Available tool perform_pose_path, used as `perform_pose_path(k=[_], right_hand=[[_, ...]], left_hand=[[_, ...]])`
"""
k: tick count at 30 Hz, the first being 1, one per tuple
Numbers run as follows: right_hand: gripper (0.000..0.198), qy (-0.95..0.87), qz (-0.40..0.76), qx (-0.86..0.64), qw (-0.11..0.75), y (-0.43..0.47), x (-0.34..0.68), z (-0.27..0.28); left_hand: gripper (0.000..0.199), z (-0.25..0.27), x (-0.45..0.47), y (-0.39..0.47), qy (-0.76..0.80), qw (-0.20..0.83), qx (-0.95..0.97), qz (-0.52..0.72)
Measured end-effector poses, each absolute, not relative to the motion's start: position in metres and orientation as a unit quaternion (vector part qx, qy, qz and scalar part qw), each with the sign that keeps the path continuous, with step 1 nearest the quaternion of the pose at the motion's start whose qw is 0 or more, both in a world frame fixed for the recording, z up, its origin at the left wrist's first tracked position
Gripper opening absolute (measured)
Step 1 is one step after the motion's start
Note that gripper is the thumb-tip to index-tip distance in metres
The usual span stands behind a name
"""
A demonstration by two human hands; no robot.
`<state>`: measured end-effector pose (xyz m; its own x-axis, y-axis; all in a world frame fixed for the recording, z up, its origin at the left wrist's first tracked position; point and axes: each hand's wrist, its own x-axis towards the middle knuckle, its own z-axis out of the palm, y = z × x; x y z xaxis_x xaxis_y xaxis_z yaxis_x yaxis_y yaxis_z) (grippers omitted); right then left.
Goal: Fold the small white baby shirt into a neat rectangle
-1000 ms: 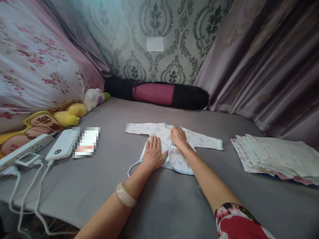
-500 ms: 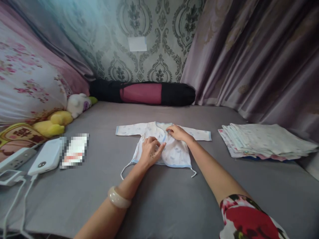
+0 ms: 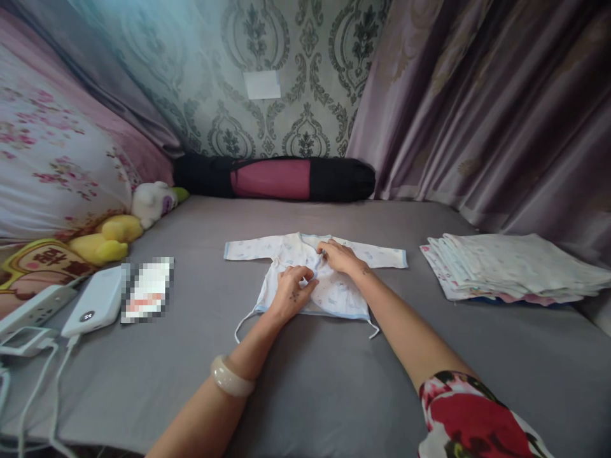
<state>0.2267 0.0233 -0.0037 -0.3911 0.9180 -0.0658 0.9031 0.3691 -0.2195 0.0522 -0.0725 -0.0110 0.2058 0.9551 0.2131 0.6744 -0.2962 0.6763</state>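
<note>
A white baby shirt (image 3: 344, 294) with pale blue trim and a faint print lies spread on the grey sheet, both sleeves stretched out sideways. White tie strings trail from its lower left side and lower right corner. My left hand (image 3: 293, 292) rests on the middle of the front, fingers curled toward the thumb and closed on the cloth there. At the blue-edged neckline, my right hand (image 3: 338, 256) pinches the front edge of the fabric. The exact spots between the fingertips are partly hidden by the hands.
On the right sits a stack of folded baby clothes (image 3: 520, 267). A white power bank (image 3: 95, 302), a power strip (image 3: 35, 308) with cables and a blurred card (image 3: 147, 289) lie left. Plush toys (image 3: 102, 245) line the left edge; a black and pink bolster (image 3: 272, 178) lies behind.
My left fingers have curled in closer on the shirt front. My right hand stays at the neckline with only a slight shift. The whole view has moved a little.
</note>
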Motion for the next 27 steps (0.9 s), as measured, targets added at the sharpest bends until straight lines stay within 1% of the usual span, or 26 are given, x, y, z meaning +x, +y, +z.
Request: perform_pose_path(k=[4, 5, 7, 9, 10, 12, 14, 17, 20, 23, 27], right_hand=[[0.023, -0.824, 0.107, -0.556, 0.033, 0.023, 0.226, -0.004], [0.023, -0.819, 0.107, -0.563, 0.039, 0.023, 0.225, -0.005], [0.024, -0.798, 0.102, -0.59, 0.07, 0.02, 0.221, -0.009], [0.027, -0.768, 0.088, -0.622, 0.124, 0.017, 0.215, -0.015], [0.028, -0.752, 0.08, -0.636, 0.152, 0.015, 0.211, -0.018], [0.028, -0.729, 0.064, -0.654, 0.192, 0.012, 0.204, -0.024], [0.026, -0.723, 0.046, -0.658, 0.206, 0.009, 0.197, -0.03], [0.027, -0.735, 0.018, -0.648, 0.199, 0.004, 0.19, -0.036], [0.033, -0.748, 0.007, -0.637, 0.186, -0.006, 0.187, -0.043], [0.043, -0.761, 0.008, -0.627, 0.166, -0.026, 0.187, -0.049], [0.056, -0.794, 0.032, -0.595, 0.118, -0.066, 0.197, -0.05]], left_hand=[[0.003, -0.016, 0.052, -0.072, 0.538, 0.232, 0.746, 0.318], [0.007, -0.018, 0.052, -0.072, 0.537, 0.23, 0.744, 0.324], [0.023, -0.02, 0.051, -0.072, 0.539, 0.225, 0.742, 0.33], [0.037, -0.022, 0.05, -0.072, 0.544, 0.216, 0.744, 0.321], [0.041, -0.022, 0.05, -0.073, 0.548, 0.21, 0.748, 0.31], [0.04, -0.022, 0.05, -0.073, 0.557, 0.198, 0.756, 0.28], [0.035, -0.021, 0.05, -0.073, 0.569, 0.189, 0.76, 0.25], [0.03, -0.021, 0.05, -0.073, 0.587, 0.183, 0.757, 0.22], [0.028, -0.019, 0.05, -0.074, 0.602, 0.18, 0.75, 0.206], [0.027, -0.018, 0.049, -0.075, 0.609, 0.179, 0.747, 0.197], [0.026, -0.021, 0.048, -0.075, 0.605, 0.17, 0.749, 0.208]])
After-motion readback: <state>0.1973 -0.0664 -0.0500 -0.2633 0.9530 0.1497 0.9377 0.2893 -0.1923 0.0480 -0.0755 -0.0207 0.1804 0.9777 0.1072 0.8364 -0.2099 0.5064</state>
